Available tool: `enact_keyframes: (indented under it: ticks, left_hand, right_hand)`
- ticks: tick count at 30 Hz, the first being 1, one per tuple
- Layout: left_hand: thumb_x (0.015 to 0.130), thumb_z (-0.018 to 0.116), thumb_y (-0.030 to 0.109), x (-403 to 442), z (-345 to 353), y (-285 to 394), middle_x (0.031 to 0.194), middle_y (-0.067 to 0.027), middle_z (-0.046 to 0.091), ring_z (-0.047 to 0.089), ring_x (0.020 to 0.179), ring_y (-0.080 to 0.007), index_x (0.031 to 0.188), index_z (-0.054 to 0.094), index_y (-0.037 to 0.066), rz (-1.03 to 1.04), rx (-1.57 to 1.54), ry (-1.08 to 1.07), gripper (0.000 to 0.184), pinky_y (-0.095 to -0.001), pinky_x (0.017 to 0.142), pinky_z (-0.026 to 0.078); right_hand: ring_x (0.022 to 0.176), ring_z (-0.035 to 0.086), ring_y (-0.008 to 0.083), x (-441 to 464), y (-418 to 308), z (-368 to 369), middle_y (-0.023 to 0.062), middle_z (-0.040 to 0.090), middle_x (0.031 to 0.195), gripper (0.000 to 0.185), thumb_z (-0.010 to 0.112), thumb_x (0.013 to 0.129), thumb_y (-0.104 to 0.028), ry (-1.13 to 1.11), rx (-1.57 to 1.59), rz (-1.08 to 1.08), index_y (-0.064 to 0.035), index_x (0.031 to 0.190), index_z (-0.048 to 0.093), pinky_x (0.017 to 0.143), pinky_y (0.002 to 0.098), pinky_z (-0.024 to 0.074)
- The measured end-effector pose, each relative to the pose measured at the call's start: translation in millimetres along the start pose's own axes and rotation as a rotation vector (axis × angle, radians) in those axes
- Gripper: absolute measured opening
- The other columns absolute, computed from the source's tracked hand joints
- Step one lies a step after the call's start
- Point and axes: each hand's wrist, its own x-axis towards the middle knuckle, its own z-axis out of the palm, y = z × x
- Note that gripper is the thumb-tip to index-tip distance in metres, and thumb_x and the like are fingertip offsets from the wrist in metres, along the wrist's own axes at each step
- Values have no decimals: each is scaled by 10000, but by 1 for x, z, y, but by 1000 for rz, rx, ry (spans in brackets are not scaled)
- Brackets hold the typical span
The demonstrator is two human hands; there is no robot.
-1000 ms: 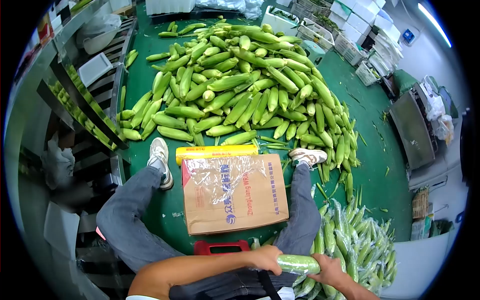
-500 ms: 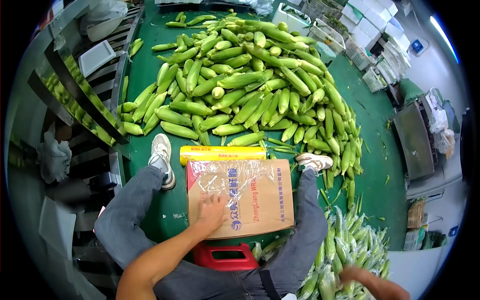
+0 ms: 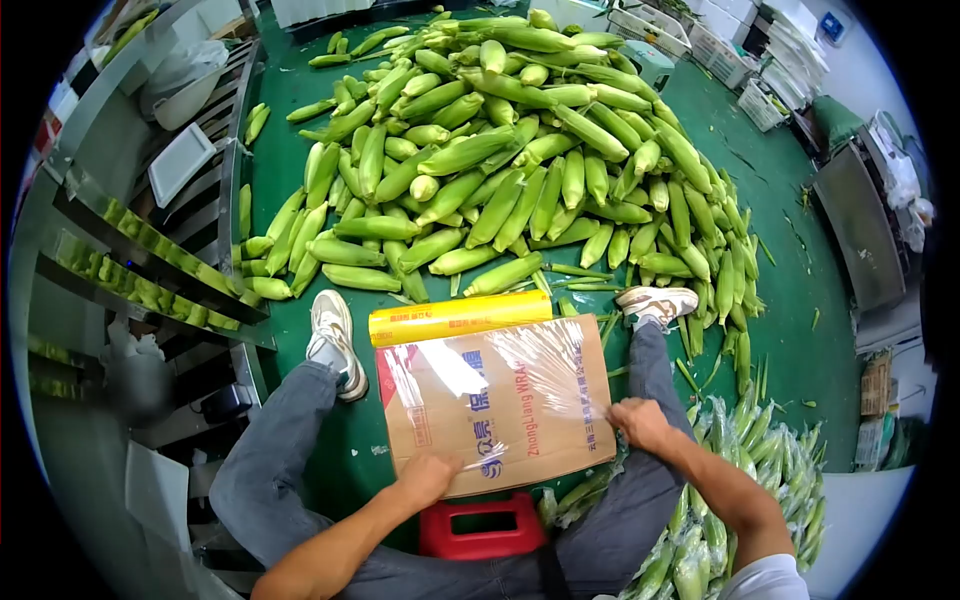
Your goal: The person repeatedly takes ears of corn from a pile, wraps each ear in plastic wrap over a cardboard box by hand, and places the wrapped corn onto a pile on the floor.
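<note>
A cardboard box (image 3: 510,400) lies between my legs, with clear film stretched across its top. My left hand (image 3: 428,478) rests at its lower left edge, fingers curled; whether it pinches film is too small to tell. At the box's right edge, my right hand (image 3: 640,422) has its fingers drawn together near the film, and what they hold cannot be made out. Behind the box lies a yellow roll (image 3: 460,317). Beyond it, unwrapped corn ears (image 3: 500,150) form a large heap. Film-wrapped corn (image 3: 720,510) is piled at the lower right.
A red plastic stool (image 3: 482,527) is just below the box. Metal racks (image 3: 205,160) stand at the left, with a white tray (image 3: 182,165). Crates (image 3: 650,30) are at the back right, and a grey metal panel (image 3: 868,235) stands at the right.
The wrapped corn ear held between both hands earlier is no longer in them. My right hand has come from the wrapped pile to the box's right edge. Film now stretches farther across the box.
</note>
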Motion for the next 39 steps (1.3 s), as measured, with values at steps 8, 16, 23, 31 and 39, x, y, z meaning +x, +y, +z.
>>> enact_keyframes:
  ticks: [8,16,23,31,39]
  left_hand:
    - [835,604,62,-23,12,2,929,-218,666,666,899,-449,985,565,28,-190,-78,-83,159,-545,790,540]
    - [830,587,23,0,7,7,1003,-221,659,686,911,-420,1033,578,29,-363,-114,-298,204,-514,818,562]
    - [767,602,-8,-5,10,8,974,-236,656,682,896,-447,1019,585,25,-349,-133,-202,254,-525,797,567]
    - [825,603,20,-27,-24,60,903,-239,687,690,846,-436,919,655,21,-225,-3,125,107,-527,767,557]
    - [940,644,205,85,-6,6,795,-210,654,632,714,-430,861,631,57,-369,-133,794,168,-513,695,509]
  right_hand:
    - [698,705,318,67,50,-65,145,708,732,353,773,851,-381,-453,426,525,-61,713,716,656,451,557]
    - [1202,574,346,390,88,30,118,641,1210,498,692,802,-74,65,-153,68,-159,1286,608,1012,502,462]
    - [1110,604,354,353,73,-25,126,693,1040,640,888,691,-359,118,-161,319,-125,1224,624,903,509,451]
    - [1115,561,298,151,-146,-6,79,627,1125,678,848,687,-231,150,-8,-240,-191,1329,634,997,493,409]
    - [1098,609,292,145,-162,24,88,671,1063,654,861,686,-298,33,-30,-106,-206,1302,664,1001,464,430]
